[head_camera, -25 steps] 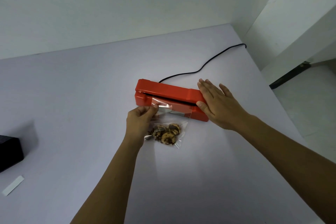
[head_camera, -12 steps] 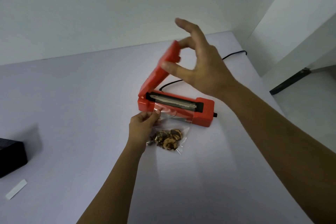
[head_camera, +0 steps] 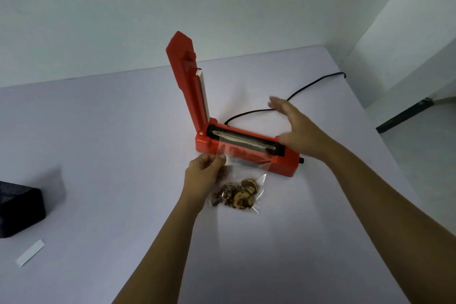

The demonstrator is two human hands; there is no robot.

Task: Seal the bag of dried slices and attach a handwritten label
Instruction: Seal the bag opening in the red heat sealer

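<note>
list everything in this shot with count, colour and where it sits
sealer: 1, red, table centre, lid standing up
bag: 1, clear, top over the sealer's bar, bottom on the table
dried slices: several, brown and yellow, in the bag's bottom
cord: 1, black, from behind the sealer to the table's far right edge
box: 1, black, table's left edge, cut off by the frame
paper strip: 1, white, near the box, towards the camera
table: 1, pale grey, under everything
left hand grip: 1, bare, pinches the bag's left edge
right hand grip: 1, bare, fingers straight, blurred, over the sealer's right end
</note>
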